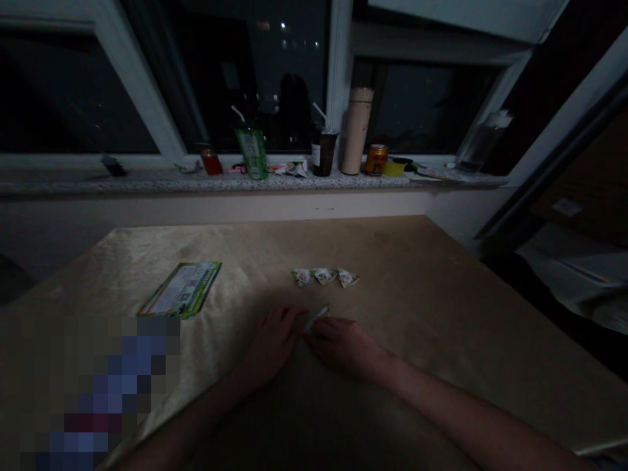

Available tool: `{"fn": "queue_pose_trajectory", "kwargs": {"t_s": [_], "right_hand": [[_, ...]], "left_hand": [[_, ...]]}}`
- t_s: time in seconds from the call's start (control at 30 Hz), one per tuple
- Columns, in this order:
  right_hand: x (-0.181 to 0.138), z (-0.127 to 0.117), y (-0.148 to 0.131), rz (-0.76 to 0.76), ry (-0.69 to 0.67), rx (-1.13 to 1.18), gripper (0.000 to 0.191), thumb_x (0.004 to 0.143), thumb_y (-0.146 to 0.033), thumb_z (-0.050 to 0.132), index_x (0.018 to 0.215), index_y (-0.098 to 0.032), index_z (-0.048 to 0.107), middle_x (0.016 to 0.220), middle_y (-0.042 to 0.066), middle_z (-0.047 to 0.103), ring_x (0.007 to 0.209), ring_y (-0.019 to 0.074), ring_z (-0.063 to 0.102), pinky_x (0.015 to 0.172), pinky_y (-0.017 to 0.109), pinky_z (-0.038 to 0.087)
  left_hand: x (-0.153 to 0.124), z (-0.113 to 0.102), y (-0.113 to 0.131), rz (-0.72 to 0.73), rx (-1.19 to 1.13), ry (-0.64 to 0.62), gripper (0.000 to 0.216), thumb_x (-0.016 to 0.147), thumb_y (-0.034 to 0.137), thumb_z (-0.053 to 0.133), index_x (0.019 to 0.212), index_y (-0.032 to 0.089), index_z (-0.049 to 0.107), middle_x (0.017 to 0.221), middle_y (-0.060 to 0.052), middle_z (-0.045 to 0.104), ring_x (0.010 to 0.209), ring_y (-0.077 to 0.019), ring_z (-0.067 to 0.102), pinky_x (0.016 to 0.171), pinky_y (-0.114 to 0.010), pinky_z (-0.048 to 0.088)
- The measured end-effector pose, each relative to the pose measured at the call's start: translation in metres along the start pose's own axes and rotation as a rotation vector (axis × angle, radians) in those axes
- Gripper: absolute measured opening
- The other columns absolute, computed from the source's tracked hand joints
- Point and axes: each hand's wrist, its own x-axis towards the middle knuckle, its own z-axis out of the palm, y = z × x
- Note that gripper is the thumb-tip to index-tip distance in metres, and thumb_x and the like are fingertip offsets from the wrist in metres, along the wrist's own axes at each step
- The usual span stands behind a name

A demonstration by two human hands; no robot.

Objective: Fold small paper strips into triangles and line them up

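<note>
White strip (318, 316) | right hand (342, 341): curled onto it | left hand (277, 335): half-open

One head-worn view, forward and down, over nearby hands (341, 343) and table (417, 294) toward windowsill (294, 184)

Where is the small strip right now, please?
In the head view, near centre, the strip touches the right hand, right of the left hand, below three triangles.

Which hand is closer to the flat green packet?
Left: the left hand is to the right of the green packet; the right hand is farther right, beyond the left.
</note>
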Motion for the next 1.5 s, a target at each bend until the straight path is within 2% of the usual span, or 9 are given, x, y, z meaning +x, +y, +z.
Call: {"fn": "queue_pose_trajectory", "kwargs": {"t_s": [0.2,0.33,0.47,0.57,0.8,1.0,1.17,1.33,1.5], "right_hand": [[0.000,-0.001,0.003,-0.013,0.082,0.061,0.024,0.093,-0.024,0.043,0.103,-0.020,0.064,0.116,0.007,0.062,0.088,0.0178,0.061,0.077,0.030,0.049],[-0.001,0.001,0.004,-0.027,0.109,0.132,0.025,0.094,-0.024,0.043,0.104,-0.020,0.065,0.117,0.007,0.062,0.097,0.0193,0.059,0.084,0.032,0.047],[-0.002,0.004,0.006,-0.031,0.124,0.177,0.025,0.093,-0.023,0.044,0.108,-0.020,0.064,0.112,0.008,0.063,0.105,0.0202,0.055,0.089,0.033,0.045],[-0.002,0.003,0.006,-0.021,0.120,0.184,0.025,0.093,-0.024,0.045,0.109,-0.021,0.064,0.109,0.008,0.062,0.106,0.0214,0.054,0.091,0.036,0.042],[-0.001,0.000,0.007,-0.014,0.138,0.241,0.025,0.092,-0.022,0.046,0.111,-0.022,0.063,0.117,0.009,0.059,0.119,0.0200,0.046,0.102,0.039,0.033],[-0.003,-0.001,0.011,-0.001,0.116,0.247,0.025,0.090,-0.024,0.051,0.112,-0.026,0.063,0.124,0.009,0.055,0.126,0.0219,0.039,0.107,0.048,0.021],[-0.004,-0.003,0.012,0.008,0.143,0.264,0.024,0.088,-0.026,0.056,0.110,-0.026,0.065,0.119,0.010,0.056,0.120,0.0234,0.044,0.100,0.044,0.032],[-0.006,0.004,0.012,0.056,0.126,0.252,0.027,0.090,-0.030,0.054,0.115,-0.029,0.063,0.120,0.009,0.056,0.111,0.0238,0.049,0.091,0.040,0.040],[-0.005,0.011,0.015,0.085,0.114,0.335,0.025,0.092,-0.031,0.050,0.113,-0.024,0.064,0.121,0.007,0.060,0.110,0.0215,0.054,0.092,0.034,0.043]], "left_hand": [[-0.001,-0.002,0.001,-0.002,0.041,-0.016,0.041,0.092,0.016,0.039,0.130,0.025,0.048,0.119,-0.007,0.053,0.110,-0.0235,0.049,0.095,-0.041,0.037],[-0.002,-0.002,-0.004,0.036,0.008,0.008,0.043,0.093,0.016,0.037,0.133,0.029,0.046,0.121,-0.006,0.053,0.111,-0.0230,0.049,0.095,-0.041,0.037],[-0.004,-0.004,-0.005,0.041,-0.036,-0.002,0.042,0.094,0.023,0.041,0.135,0.025,0.044,0.127,-0.007,0.050,0.116,-0.0233,0.046,0.099,-0.041,0.035],[-0.003,-0.007,-0.003,0.026,-0.023,-0.030,0.048,0.090,0.019,0.044,0.138,0.024,0.041,0.130,-0.008,0.048,0.119,-0.0243,0.044,0.101,-0.041,0.033],[0.002,-0.006,-0.001,-0.009,-0.052,-0.061,0.054,0.086,0.014,0.044,0.137,0.030,0.042,0.132,-0.005,0.047,0.121,-0.0256,0.043,0.101,-0.045,0.032],[0.003,-0.007,-0.006,-0.026,-0.065,-0.089,0.059,0.083,0.011,0.045,0.137,0.034,0.041,0.135,-0.004,0.045,0.124,-0.0260,0.040,0.103,-0.047,0.030],[0.000,-0.007,-0.011,0.009,-0.111,-0.056,0.051,0.088,0.014,0.039,0.137,0.028,0.042,0.137,-0.007,0.045,0.125,-0.0245,0.041,0.105,-0.045,0.030],[-0.006,-0.004,-0.010,-0.060,-0.122,0.043,0.040,0.096,0.027,0.034,0.134,0.023,0.044,0.134,-0.007,0.048,0.122,-0.0231,0.044,0.104,-0.043,0.033],[-0.010,-0.006,-0.001,0.070,0.064,-0.028,0.043,0.092,0.038,0.045,0.134,0.025,0.047,0.140,-0.008,0.044,0.126,-0.0286,0.039,0.104,-0.048,0.030]]}}
